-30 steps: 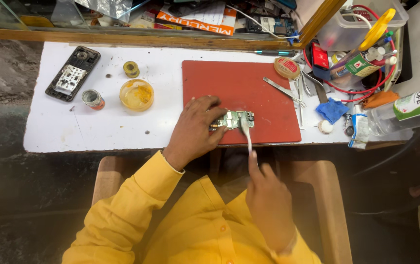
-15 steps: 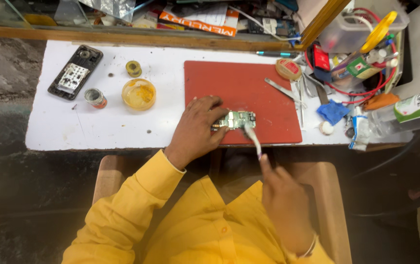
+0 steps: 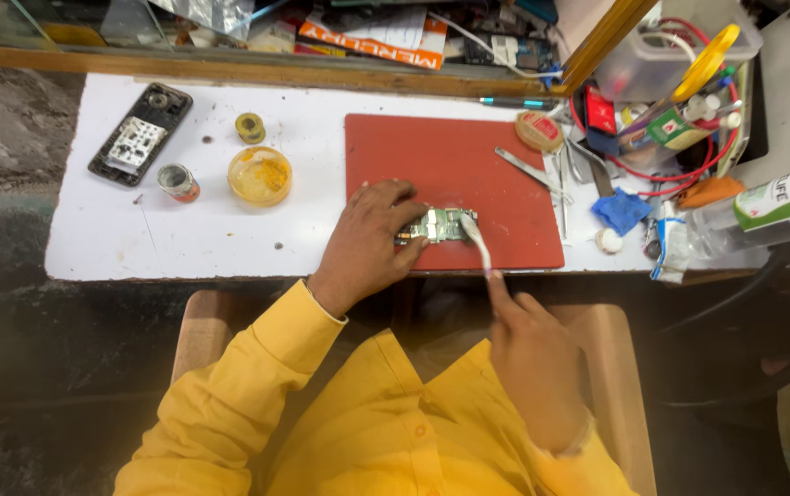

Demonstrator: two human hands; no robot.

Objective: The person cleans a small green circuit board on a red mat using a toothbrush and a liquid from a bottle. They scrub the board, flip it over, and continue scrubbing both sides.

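One board (image 3: 439, 225) is in work: a small green circuit board lying on the near edge of the red mat (image 3: 450, 156), pinned flat under the fingertips of my left hand (image 3: 369, 241). My right hand (image 3: 531, 358) is closed around the handle of a white brush (image 3: 476, 241), whose head rests on the board's right end. Over the last second the right hand has drawn back toward my body and to the right while the brush head stayed at the board, so the stroke reads as a sweep off that end; the left hand has not shifted, and the board has held its place. Beyond the mat, tweezers (image 3: 531, 172) lie to the right, an amber-filled tin (image 3: 260, 174) and a small jar (image 3: 177, 182) to the left, and an opened phone (image 3: 141, 134) sits at the far left of the white table (image 3: 138, 239). The left fingers cover the board's left part. The bristles are too small to make out, and the clutter of wires at right cannot be sorted.
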